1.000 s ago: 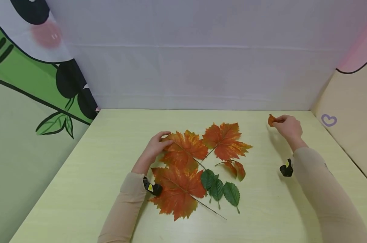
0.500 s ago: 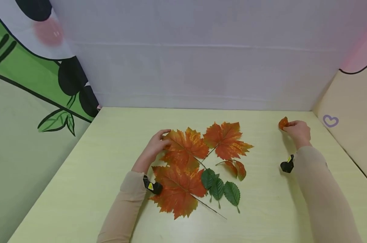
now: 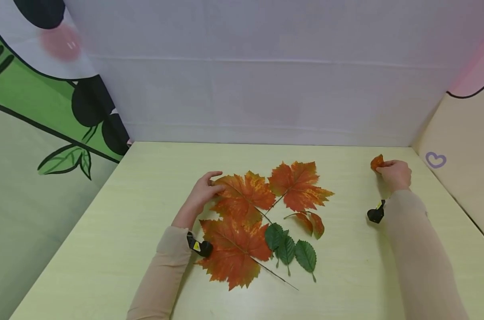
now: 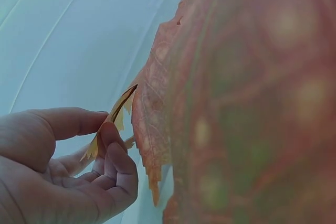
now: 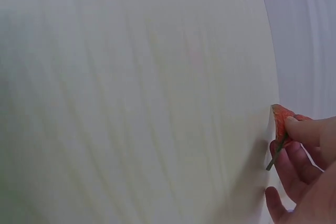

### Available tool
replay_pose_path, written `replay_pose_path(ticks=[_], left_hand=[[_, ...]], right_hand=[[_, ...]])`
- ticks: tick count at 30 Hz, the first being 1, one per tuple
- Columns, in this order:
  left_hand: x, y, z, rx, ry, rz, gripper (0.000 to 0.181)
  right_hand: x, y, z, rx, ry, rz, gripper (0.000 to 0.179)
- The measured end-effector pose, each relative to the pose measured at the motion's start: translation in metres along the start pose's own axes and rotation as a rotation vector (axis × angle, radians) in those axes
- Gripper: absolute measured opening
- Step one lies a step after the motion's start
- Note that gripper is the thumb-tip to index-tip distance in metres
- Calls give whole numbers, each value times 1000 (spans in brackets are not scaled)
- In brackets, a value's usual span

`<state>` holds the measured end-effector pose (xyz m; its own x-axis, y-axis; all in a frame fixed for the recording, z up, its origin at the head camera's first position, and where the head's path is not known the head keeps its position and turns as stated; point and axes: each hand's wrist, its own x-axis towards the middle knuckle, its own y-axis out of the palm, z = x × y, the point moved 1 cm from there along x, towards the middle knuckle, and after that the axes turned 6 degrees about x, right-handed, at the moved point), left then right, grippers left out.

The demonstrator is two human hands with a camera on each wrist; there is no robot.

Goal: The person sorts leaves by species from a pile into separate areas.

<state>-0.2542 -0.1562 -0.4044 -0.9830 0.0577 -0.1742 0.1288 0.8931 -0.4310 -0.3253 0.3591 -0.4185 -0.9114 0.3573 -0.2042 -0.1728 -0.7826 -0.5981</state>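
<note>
My left hand pinches the edge of an orange maple leaf between thumb and finger, which the left wrist view shows from below. At the table's far right, my right hand holds a small orange leaf by its base; its green stem pokes out below the fingers in the right wrist view. A second maple leaf lies in front, under the left wrist. Behind stands another maple leaf flat on the table. Several green leaves and a small reddish leaf pair lie beside them.
The pale wooden table ends at a white cloth backdrop. A printed panel slopes along the left side, and a cream panel borders the right. Each wrist wears a black camera.
My right hand has moved right and slightly nearer with the small orange leaf. The left hand keeps its place at the maple leaf, and the leaves on the table lie as before.
</note>
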Motion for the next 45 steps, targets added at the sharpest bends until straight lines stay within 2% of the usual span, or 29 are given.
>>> replay_pose_path(ticks=[5, 9, 14, 23, 32, 38, 45], left_hand=[[-7, 0, -10, -6, -14, 5, 54], [-2, 1, -4, -8, -16, 5, 54], [5, 1, 5, -8, -5, -10, 54], [4, 0, 7, -7, 9, -36, 50], [4, 1, 10, -17, -30, -55, 42], [4, 1, 11, -48, -55, -47, 43], [4, 3, 11, -80, -98, -50, 54]], right_hand=[[-1, 1, 1, -25, 19, -41, 51], [-1, -1, 0, -33, 37, -78, 50], [-2, -7, -1, -51, 29, -45, 58], [-11, -21, 0, -220, -21, -36, 54], [-22, -20, 7, -344, -236, 12, 43], [-34, -13, 15, -355, -379, 46, 39], [-54, -3, 31, -350, -555, 150, 34]])
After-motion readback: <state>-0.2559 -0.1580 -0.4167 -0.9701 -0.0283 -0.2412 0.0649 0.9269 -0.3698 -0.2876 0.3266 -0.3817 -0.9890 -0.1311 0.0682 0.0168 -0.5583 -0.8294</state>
